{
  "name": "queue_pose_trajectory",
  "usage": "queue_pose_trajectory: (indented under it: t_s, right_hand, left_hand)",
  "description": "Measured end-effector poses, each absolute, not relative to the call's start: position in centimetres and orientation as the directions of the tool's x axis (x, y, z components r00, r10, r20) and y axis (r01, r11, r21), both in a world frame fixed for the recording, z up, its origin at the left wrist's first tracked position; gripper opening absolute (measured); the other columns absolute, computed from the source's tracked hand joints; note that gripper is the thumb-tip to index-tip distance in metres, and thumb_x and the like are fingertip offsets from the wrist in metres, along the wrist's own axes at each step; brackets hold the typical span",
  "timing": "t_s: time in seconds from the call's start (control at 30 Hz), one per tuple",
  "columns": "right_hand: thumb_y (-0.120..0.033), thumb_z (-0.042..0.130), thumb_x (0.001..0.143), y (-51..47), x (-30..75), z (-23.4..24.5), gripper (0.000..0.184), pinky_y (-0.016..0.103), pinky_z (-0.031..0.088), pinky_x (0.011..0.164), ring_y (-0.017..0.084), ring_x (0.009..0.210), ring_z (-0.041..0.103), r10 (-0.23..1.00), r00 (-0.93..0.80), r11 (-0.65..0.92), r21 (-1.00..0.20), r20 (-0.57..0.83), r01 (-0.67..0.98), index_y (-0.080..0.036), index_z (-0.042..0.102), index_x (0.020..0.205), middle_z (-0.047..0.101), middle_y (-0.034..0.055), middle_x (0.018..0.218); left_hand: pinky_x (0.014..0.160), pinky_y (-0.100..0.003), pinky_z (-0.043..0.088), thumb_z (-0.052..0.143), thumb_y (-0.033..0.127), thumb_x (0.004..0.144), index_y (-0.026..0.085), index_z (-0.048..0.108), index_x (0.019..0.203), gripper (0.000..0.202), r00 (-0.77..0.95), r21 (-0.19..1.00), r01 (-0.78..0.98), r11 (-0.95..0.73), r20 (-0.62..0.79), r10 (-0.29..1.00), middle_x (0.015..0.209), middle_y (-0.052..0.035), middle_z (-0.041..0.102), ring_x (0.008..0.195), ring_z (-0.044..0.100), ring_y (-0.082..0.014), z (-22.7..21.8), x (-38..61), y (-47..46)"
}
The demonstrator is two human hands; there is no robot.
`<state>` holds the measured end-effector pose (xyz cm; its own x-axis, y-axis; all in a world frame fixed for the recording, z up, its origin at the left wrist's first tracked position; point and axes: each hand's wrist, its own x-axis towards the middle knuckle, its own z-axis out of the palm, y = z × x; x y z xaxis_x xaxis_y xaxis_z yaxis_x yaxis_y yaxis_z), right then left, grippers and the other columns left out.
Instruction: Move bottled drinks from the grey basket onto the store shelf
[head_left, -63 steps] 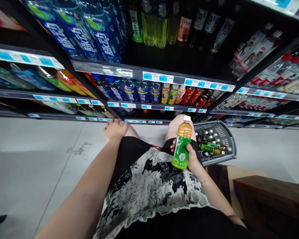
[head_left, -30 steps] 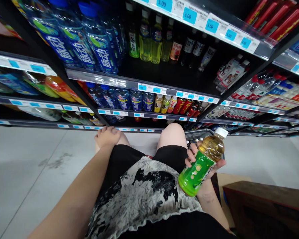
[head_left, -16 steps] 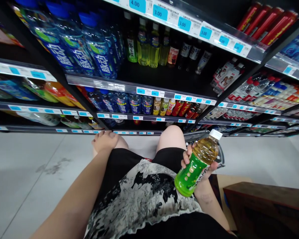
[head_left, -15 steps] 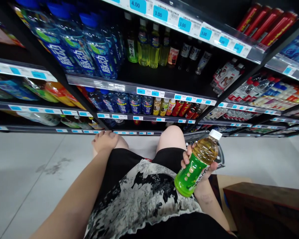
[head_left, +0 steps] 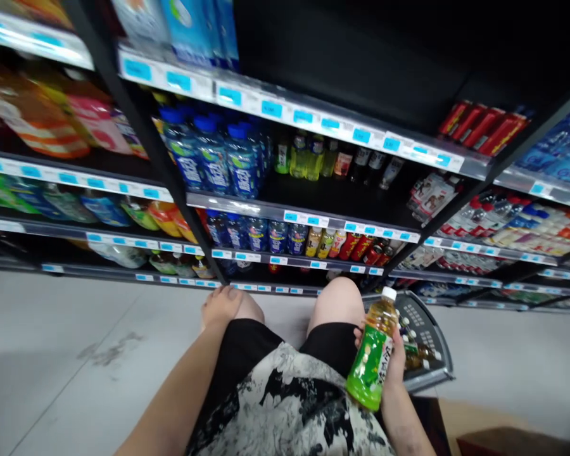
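My right hand [head_left: 397, 360] is wrapped round a green-labelled tea bottle [head_left: 371, 356] with a white cap. The bottle is tilted, cap end away from me, above my right thigh, with amber liquid showing through its neck. Resting on my left knee, my left hand [head_left: 221, 306] lies with its fingers stretched over the kneecap and nothing in it. Beyond the bottle, a grey shopping basket [head_left: 444, 345] on the floor holds several bottles with white caps.
Drink shelves [head_left: 266, 206] run across in front of my knees. Blue-capped bottles [head_left: 213, 161], green tea bottles and red packs [head_left: 482, 128] stand on them. A brown box-like object [head_left: 508, 440] is at the lower right. Pale floor [head_left: 66, 354] stretches left.
The view has tilted up, bringing more upper shelf and the basket into sight. My right hand has turned the tea bottle more upright in the picture. My left hand stays on the knee.
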<state>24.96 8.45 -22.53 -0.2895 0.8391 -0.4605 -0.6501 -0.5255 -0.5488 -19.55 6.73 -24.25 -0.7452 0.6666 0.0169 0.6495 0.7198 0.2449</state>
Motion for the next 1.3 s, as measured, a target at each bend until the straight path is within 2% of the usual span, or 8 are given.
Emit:
queue_pose_trajectory:
  t_s: [0.23,0.33,0.47,0.63,0.93,1.13,1.23,1.3]
  right_hand:
    - [-0.058,0.092,0.033,9.0,26.3,-27.1,0.112,0.028,0.061,0.083,0.023,0.114,0.067,0.687,-0.437,-0.698,-0.362,-0.581,-0.617,-0.018,0.052,0.129,0.062,0.0082,0.128]
    - [-0.055,0.095,0.032,10.2,25.9,-28.4,0.111,0.034,0.062,0.092,0.023,0.114,0.067,0.656,-0.486,-0.717,-0.275,-0.577,-0.641,-0.016,0.052,0.127,0.063,0.0094,0.125]
    - [-0.057,0.096,0.036,11.9,23.2,-27.9,0.103,0.032,0.058,0.112,0.015,0.12,0.065,0.77,-0.374,-0.558,-0.261,-0.516,-0.788,-0.016,0.055,0.121,0.065,0.0064,0.115]
    - [-0.06,0.09,0.052,13.0,19.0,-25.1,0.087,0.031,0.053,0.118,0.011,0.116,0.066,0.771,-0.455,-0.614,-0.33,-0.445,-0.717,-0.016,0.056,0.119,0.066,0.0045,0.108]
    - [-0.053,0.089,0.055,12.0,11.9,-21.1,0.101,0.027,0.057,0.101,0.013,0.105,0.068,0.659,-0.612,-0.744,-0.498,-0.437,-0.445,-0.011,0.049,0.138,0.067,0.0071,0.108]
    - [-0.048,0.096,0.036,17.5,10.4,-15.8,0.117,0.02,0.053,0.09,0.008,0.107,0.063,0.813,-0.478,-0.556,-0.685,-0.332,-0.47,-0.023,0.048,0.139,0.058,0.0017,0.135]
    - [-0.056,0.097,0.027,21.1,9.8,-11.2,0.125,0.023,0.052,0.088,0.009,0.103,0.061,0.866,-0.44,-0.458,-0.732,-0.238,-0.505,-0.027,0.049,0.139,0.056,0.001,0.137]
    - [-0.062,0.094,0.03,23.2,9.1,-8.2,0.12,0.025,0.052,0.09,0.01,0.105,0.061,0.902,-0.408,-0.366,-0.746,-0.139,-0.557,-0.026,0.051,0.136,0.056,0.0021,0.138]
  left_hand:
    - [0.117,-0.051,0.036,0.042,0.043,0.102,0.025,0.053,0.151,0.054,-0.773,0.217,0.62,0.754,0.002,0.635,0.163,-0.0073,0.037,0.147,0.036,-0.0316,-24.8,-20.8,5.2]
    - [0.117,-0.052,0.035,0.042,0.043,0.101,0.023,0.051,0.153,0.056,-0.801,0.19,0.587,0.787,-0.005,0.598,0.164,-0.009,0.036,0.146,0.036,-0.0335,-25.2,-20.9,4.6]
    - [0.113,-0.057,0.036,0.038,0.047,0.101,0.025,0.045,0.157,0.061,-0.845,0.055,0.533,0.844,-0.027,0.535,0.166,-0.0104,0.031,0.148,0.031,-0.0374,-25.8,-20.5,4.6]
    - [0.109,-0.057,0.038,0.039,0.055,0.096,0.024,0.042,0.158,0.069,-0.83,0.0,0.551,0.834,-0.098,0.549,0.167,-0.0125,0.028,0.147,0.031,-0.0378,-25.6,-19.7,5.4]
    - [0.11,-0.049,0.038,0.047,0.044,0.093,0.023,0.055,0.149,0.061,-0.771,0.043,0.634,0.773,-0.051,0.635,0.159,-0.0109,0.043,0.14,0.041,-0.0321,-25.7,-18.9,7.5]
    - [0.111,-0.047,0.037,0.049,0.043,0.092,0.021,0.058,0.146,0.059,-0.793,0.049,0.604,0.796,-0.061,0.606,0.157,-0.0102,0.046,0.139,0.043,-0.0302,-25.0,-19.4,7.7]
    - [0.112,-0.048,0.035,0.049,0.044,0.092,0.022,0.058,0.146,0.059,-0.809,0.057,0.581,0.812,-0.066,0.584,0.159,-0.0103,0.044,0.142,0.041,-0.0301,-24.9,-19.9,7.4]
    - [0.112,-0.047,0.035,0.049,0.045,0.093,0.023,0.056,0.148,0.06,-0.808,0.07,0.579,0.812,-0.077,0.584,0.161,-0.0091,0.042,0.144,0.038,-0.0293,-25.1,-20.4,7.1]
